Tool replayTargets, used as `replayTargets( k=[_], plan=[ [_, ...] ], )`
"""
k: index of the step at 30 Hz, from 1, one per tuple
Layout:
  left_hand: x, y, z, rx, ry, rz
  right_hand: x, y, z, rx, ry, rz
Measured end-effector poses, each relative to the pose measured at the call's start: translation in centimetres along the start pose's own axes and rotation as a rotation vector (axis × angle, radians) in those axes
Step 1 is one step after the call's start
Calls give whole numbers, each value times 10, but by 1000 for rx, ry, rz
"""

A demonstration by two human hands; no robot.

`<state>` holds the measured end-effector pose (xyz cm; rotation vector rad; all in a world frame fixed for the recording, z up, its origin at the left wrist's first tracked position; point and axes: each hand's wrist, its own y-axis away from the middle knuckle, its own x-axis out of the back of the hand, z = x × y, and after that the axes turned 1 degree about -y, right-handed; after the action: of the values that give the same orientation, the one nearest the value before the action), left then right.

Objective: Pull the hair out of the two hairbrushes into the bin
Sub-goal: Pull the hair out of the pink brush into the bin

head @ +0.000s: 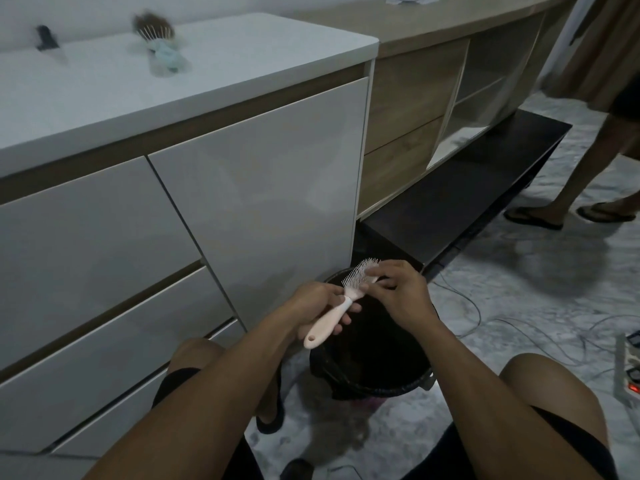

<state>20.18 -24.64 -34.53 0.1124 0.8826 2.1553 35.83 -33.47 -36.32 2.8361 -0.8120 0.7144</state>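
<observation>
- Pink brush (332, 306): my left hand (313, 303) grips its handle over the bin (374, 341); right hand (398, 289) fingers (372, 271) pinching at bristles, nearly clean.
- Second brush (154, 27) on desk (104, 84), still hair-clogged: I judge it untouched.

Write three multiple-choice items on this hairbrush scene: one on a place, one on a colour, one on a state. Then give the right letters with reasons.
1. Where is the second, hair-clogged hairbrush?
A. on the white cabinet top
B. inside the bin
C. on the floor

2. What colour is the plastic hairbrush being held?
A. black
B. pale pink and white
C. green

3. What is the left hand doing?
A. resting flat on a knee
B. hanging idle
C. gripping the brush by its handle

Answers: 1 A, it lies on the white cabinet top, far from the hands. 2 B, handle and bristles show pale pink and white. 3 C, its fingers curl round the handle over the round black bin, while the right hand pinches at the bristles.
</observation>
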Motion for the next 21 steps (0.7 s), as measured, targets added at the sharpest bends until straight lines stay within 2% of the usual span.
replayTargets(
  k=[3,6,11,15,17,21],
  plan=[
    [1,-1,2,46,-5,-17,4,-6,3,-37,-1,138],
    [2,-3,2,50,-21,-23,8,-8,2,-73,-15,176],
    [7,-2,3,38,32,-35,10,2,-9,-163,-132,9],
    [7,2,5,15,43,-65,10,2,-13,-146,-127,-24],
    [9,2,4,9,28,-87,10,0,-13,-189,-236,21],
    [11,4,1,7,14,-126,14,-6,-8,-229,-368,220]
  ],
)
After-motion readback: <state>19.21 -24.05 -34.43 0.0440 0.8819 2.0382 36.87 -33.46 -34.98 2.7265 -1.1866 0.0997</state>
